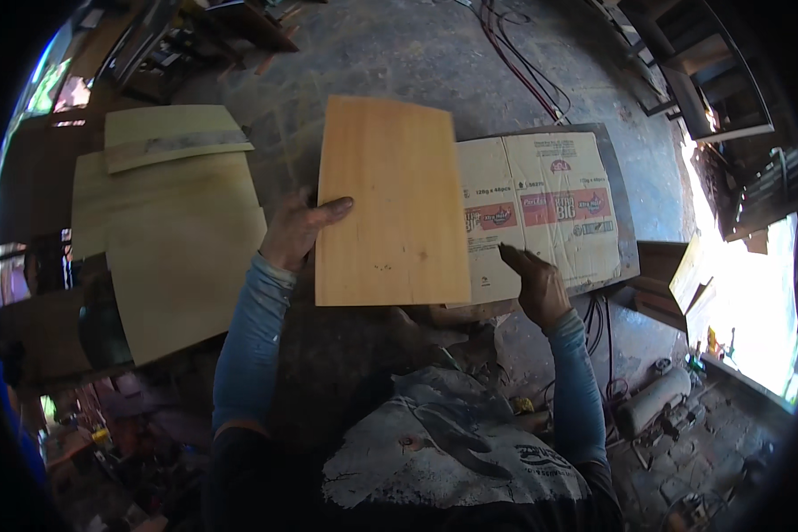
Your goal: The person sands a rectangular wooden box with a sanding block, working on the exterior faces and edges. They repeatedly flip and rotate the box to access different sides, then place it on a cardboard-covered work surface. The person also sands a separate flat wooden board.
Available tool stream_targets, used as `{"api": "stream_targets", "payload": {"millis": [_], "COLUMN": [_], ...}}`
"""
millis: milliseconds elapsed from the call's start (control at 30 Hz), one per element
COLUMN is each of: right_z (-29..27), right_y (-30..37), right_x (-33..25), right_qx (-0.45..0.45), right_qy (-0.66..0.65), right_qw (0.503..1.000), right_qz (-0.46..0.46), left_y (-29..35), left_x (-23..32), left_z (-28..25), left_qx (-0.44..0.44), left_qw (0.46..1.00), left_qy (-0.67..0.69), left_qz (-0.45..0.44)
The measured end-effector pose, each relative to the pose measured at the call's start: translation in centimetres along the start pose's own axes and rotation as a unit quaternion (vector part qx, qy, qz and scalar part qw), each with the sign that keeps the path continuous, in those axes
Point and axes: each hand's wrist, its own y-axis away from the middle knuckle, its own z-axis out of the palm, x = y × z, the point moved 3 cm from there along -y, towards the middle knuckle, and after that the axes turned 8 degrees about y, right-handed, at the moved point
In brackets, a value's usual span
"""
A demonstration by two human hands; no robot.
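Observation:
A flat, pale wooden board (390, 204) is held up in front of me. My left hand (300, 226) is closed on its left edge, the thumb lying across the near face and the other fingers hidden behind. To the board's right, my right hand (541, 282) is apart from it, fingers stretched out and holding nothing. Beneath that hand lies a flattened cardboard box (541, 164) with printed bands; whether the fingertips touch it I cannot tell. The board covers the cardboard's left part.
On the left lie several large pale wood sheets (186, 239), overlapping, with a narrower piece (177, 137) on top. A dark panel (625, 204) sticks out from under the cardboard. Cables (514, 62) run over the concrete floor. A metal cylinder (654, 403) lies at the lower right.

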Motion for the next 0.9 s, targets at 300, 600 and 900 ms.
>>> {"api": "stream_targets", "payload": {"millis": [300, 600, 900], "right_z": [9.2, 15.7, 16.3], "right_y": [18.9, 47.1, 35.2], "right_x": [0.3, 1.3, -3.8], "right_qx": [-0.149, -0.237, -0.235], "right_qy": [0.044, 0.088, -0.073], "right_qw": [0.913, 0.814, 0.812], "right_qz": [0.377, 0.523, 0.529], "left_y": [-19.1, -22.3, -26.4], "left_x": [-25.9, -45.0, -60.3], "left_z": [-14.8, -26.8, -33.1], "left_qx": [0.190, 0.086, -0.183], "left_qw": [0.973, 0.967, 0.841], "left_qy": [-0.042, 0.125, 0.319], "left_qz": [-0.128, -0.203, -0.398]}}
